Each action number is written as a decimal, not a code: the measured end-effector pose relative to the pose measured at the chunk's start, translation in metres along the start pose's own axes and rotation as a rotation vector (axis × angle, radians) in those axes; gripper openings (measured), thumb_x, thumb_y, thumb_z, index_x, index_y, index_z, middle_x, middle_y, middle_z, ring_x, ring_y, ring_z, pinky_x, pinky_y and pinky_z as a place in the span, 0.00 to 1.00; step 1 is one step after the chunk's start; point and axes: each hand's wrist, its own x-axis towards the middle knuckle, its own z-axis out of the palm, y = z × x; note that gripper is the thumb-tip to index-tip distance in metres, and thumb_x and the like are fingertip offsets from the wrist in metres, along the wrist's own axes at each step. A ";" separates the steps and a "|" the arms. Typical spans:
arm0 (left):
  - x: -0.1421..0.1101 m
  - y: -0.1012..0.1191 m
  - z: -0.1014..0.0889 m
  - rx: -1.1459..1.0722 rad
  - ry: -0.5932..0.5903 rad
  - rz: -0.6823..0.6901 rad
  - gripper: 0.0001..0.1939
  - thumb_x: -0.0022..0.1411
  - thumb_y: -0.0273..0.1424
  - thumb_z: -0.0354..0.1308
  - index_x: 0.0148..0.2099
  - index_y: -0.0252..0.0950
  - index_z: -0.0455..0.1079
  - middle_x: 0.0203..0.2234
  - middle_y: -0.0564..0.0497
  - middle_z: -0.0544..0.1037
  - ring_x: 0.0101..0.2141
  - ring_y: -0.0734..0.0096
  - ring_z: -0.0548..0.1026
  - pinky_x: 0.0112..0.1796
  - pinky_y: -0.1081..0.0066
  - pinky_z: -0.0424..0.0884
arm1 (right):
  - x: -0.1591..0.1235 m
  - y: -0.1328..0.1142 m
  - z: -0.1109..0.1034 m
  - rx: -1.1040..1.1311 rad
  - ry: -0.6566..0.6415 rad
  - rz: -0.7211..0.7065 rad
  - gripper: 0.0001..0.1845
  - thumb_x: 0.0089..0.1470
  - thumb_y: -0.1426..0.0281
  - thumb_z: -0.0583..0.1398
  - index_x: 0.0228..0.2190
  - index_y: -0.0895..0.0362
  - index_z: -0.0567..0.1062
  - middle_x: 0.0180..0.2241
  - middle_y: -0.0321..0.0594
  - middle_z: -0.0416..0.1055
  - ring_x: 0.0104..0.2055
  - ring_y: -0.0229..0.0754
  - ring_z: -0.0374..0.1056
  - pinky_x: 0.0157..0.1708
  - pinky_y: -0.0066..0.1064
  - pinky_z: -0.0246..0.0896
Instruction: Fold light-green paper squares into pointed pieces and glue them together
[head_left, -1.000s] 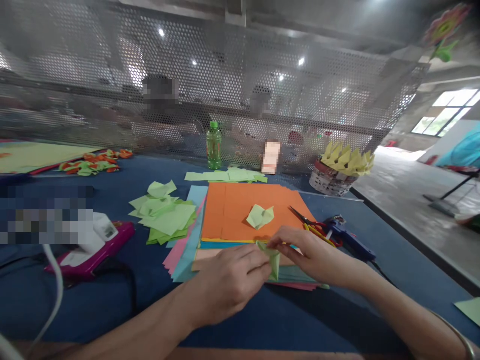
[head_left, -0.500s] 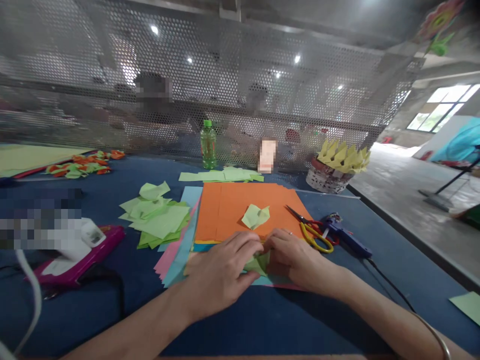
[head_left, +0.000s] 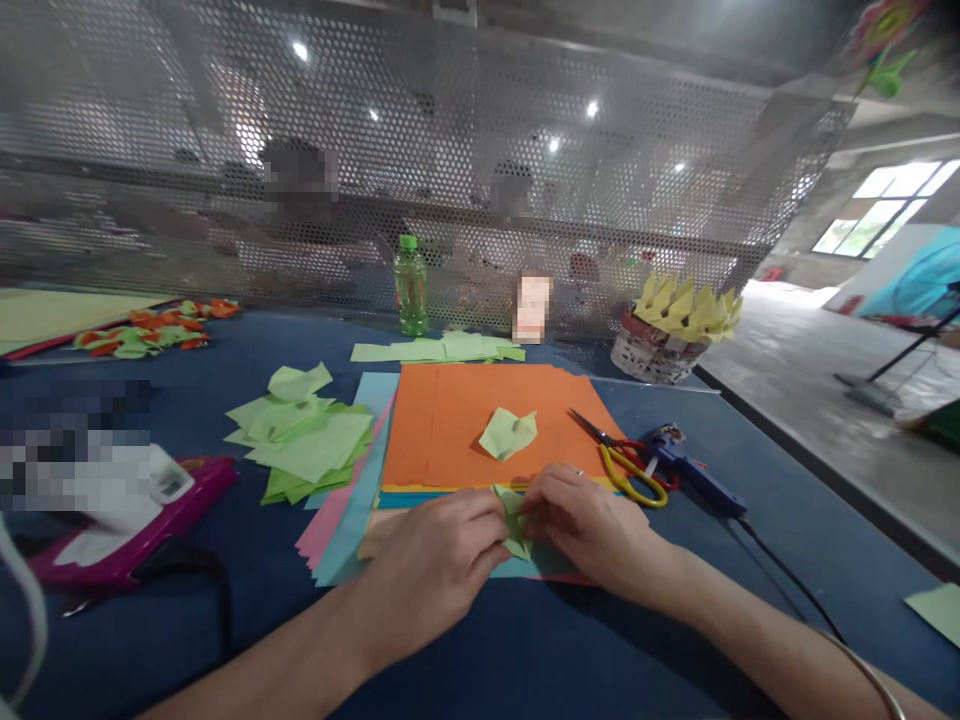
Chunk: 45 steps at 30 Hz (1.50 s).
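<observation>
- Your left hand (head_left: 450, 550) and right hand (head_left: 589, 515) meet at the near edge of the paper stack, the fingers of both curled in and holding one small piece of green paper (head_left: 515, 525) between them. If one side pulled harder, the thin sheet could crease askew or tear; your knuckles hide its exact fold.
- Under it, the stack's loose edges fan out over the blue surface (head_left: 465, 660); a wrist pressing there could make the sheets slide beneath your work.
- The glue gun's cord (head_left: 787, 573) runs toward your right forearm; a snag could drag the glue gun (head_left: 705, 480). You can't tell from here whether it is hot.
- The scissors (head_left: 609, 445) lie just beyond your right hand, tips over the orange sheet (head_left: 420, 430); a careless sweep outward might meet them.
- Just past your fingers, a creased green piece (head_left: 508, 434) lies loose on that sheet and could be knocked or flattened by a forward reach.
- Farther left, the green paper pile (head_left: 315, 440) is uneven; a brush against it might scatter it.
</observation>
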 end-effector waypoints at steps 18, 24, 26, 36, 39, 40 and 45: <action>-0.014 0.005 0.011 0.099 0.114 0.100 0.12 0.71 0.24 0.49 0.44 0.38 0.74 0.36 0.49 0.76 0.36 0.61 0.74 0.35 0.60 0.69 | 0.005 -0.001 0.013 -0.026 0.057 0.036 0.10 0.55 0.82 0.64 0.30 0.55 0.72 0.32 0.34 0.71 0.37 0.39 0.66 0.37 0.28 0.58; -0.014 0.006 0.013 0.042 0.121 0.095 0.12 0.71 0.24 0.50 0.44 0.38 0.75 0.37 0.50 0.77 0.36 0.63 0.75 0.36 0.62 0.70 | 0.006 -0.004 0.012 -0.051 0.063 0.055 0.09 0.55 0.80 0.65 0.30 0.55 0.72 0.33 0.34 0.71 0.38 0.39 0.66 0.38 0.28 0.59; -0.014 0.006 0.013 0.040 0.128 0.103 0.12 0.71 0.24 0.50 0.44 0.38 0.75 0.37 0.50 0.77 0.37 0.63 0.75 0.37 0.62 0.70 | 0.006 -0.004 0.012 -0.053 0.076 0.083 0.09 0.54 0.80 0.65 0.31 0.54 0.73 0.33 0.34 0.71 0.38 0.39 0.67 0.39 0.29 0.60; -0.012 0.010 0.010 0.065 0.090 0.152 0.12 0.71 0.24 0.48 0.45 0.35 0.74 0.36 0.47 0.76 0.37 0.61 0.74 0.38 0.59 0.72 | 0.007 0.001 0.009 -0.009 0.069 0.120 0.09 0.56 0.80 0.63 0.32 0.54 0.74 0.35 0.34 0.72 0.39 0.39 0.68 0.39 0.30 0.60; -0.012 0.010 0.011 0.060 0.085 0.151 0.12 0.72 0.24 0.47 0.43 0.35 0.73 0.35 0.47 0.76 0.37 0.60 0.74 0.38 0.59 0.72 | 0.008 0.002 0.009 -0.017 0.056 0.103 0.09 0.57 0.81 0.61 0.33 0.54 0.74 0.35 0.34 0.72 0.39 0.39 0.68 0.40 0.30 0.60; -0.013 0.010 0.011 0.059 0.086 0.151 0.12 0.72 0.24 0.47 0.42 0.35 0.73 0.35 0.47 0.76 0.37 0.60 0.74 0.38 0.59 0.72 | 0.008 0.002 0.009 -0.018 0.052 0.091 0.10 0.57 0.81 0.61 0.33 0.54 0.75 0.35 0.35 0.72 0.39 0.39 0.68 0.40 0.30 0.60; -0.013 0.008 0.012 0.044 0.086 0.146 0.12 0.72 0.25 0.47 0.42 0.36 0.73 0.35 0.48 0.76 0.38 0.61 0.75 0.38 0.59 0.72 | 0.007 0.002 0.008 -0.030 0.038 0.054 0.12 0.59 0.82 0.59 0.36 0.53 0.76 0.36 0.36 0.72 0.40 0.40 0.69 0.40 0.30 0.60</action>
